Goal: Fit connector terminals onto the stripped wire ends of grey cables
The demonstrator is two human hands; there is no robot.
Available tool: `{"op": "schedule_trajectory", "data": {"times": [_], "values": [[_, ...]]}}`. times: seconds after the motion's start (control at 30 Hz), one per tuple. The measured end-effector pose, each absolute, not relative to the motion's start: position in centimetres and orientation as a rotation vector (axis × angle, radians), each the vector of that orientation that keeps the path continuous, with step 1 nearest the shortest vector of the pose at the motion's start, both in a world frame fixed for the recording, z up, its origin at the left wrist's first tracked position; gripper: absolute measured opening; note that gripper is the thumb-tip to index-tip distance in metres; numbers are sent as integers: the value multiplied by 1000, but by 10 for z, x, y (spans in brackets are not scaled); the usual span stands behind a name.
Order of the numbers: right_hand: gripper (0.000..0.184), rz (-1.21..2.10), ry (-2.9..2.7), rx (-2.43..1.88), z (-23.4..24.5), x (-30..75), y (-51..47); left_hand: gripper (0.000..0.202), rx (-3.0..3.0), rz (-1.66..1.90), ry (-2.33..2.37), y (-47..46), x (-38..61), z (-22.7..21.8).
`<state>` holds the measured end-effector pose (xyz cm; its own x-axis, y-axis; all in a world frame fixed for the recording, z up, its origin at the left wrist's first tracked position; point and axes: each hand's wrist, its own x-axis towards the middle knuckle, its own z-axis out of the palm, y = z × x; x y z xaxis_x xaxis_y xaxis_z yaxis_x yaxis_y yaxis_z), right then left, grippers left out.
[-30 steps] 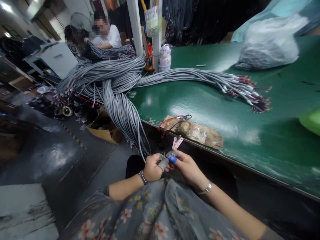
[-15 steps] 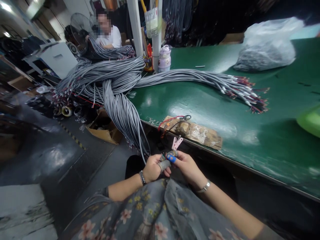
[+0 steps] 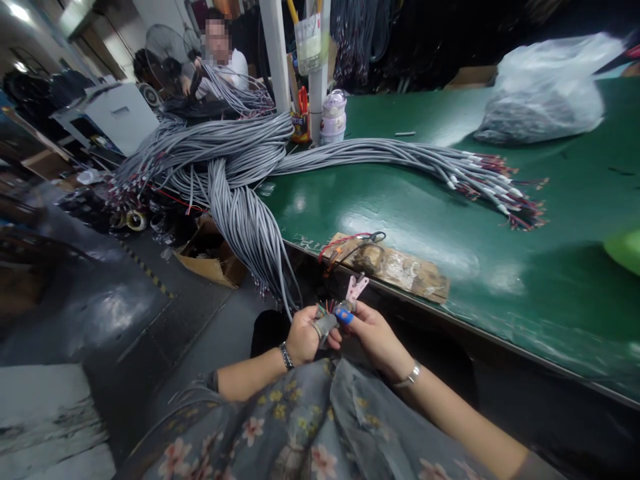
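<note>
My left hand (image 3: 306,337) is closed round the end of one grey cable (image 3: 286,303), whose thin coloured wires fan out above the fingers. A grey cover wraps the thumb. My right hand (image 3: 374,335) pinches those wire ends from the right, with a blue cover on one fingertip. A small pink tool (image 3: 355,288) sticks up just above the right hand's fingers; I cannot tell if the hand holds it. Both hands meet over my lap, just below the edge of the green table (image 3: 450,220).
A thick bundle of grey cables (image 3: 240,213) hangs off the table's left end, another (image 3: 400,157) lies across it. A taped cardboard pad (image 3: 395,267) sits on the near edge. A plastic bag (image 3: 543,93) lies far right. A person (image 3: 220,57) handles cables at the back.
My hands have stayed together on the cable end, shifting slightly. The person at the back has lifted some cables. The view moved a little.
</note>
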<state>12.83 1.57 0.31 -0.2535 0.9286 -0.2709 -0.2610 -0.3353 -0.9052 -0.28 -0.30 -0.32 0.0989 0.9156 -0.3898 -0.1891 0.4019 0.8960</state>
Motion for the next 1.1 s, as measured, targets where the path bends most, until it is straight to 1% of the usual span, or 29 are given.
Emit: {"op": "schedule_trajectory", "data": {"times": [0.3, 0.47, 0.57, 0.83, 0.9, 1.03, 1.1], "values": [[36, 1836, -934, -1022, 3, 124, 19, 39, 759, 966, 1162, -1, -4, -6], [37, 1909, -821, -913, 1, 119, 14, 42, 709, 1020, 1206, -1, 0, -2], [37, 1890, -790, -900, 1, 118, 13, 44, 685, 1034, 1215, 0, 2, -1], [30, 1847, -852, -1008, -5, 133, 12, 41, 598, 1054, 1204, 1, -2, 1], [33, 1853, -764, -1008, -9, 138, 16, 41, 587, 1037, 1170, 2, -2, 5], [49, 1895, -646, -939, -11, 145, 32, 40, 571, 966, 1047, 3, 1, 14], [52, 1908, -637, -902, -7, 145, 41, 39, 556, 928, 1008, 4, 4, 18]]}}
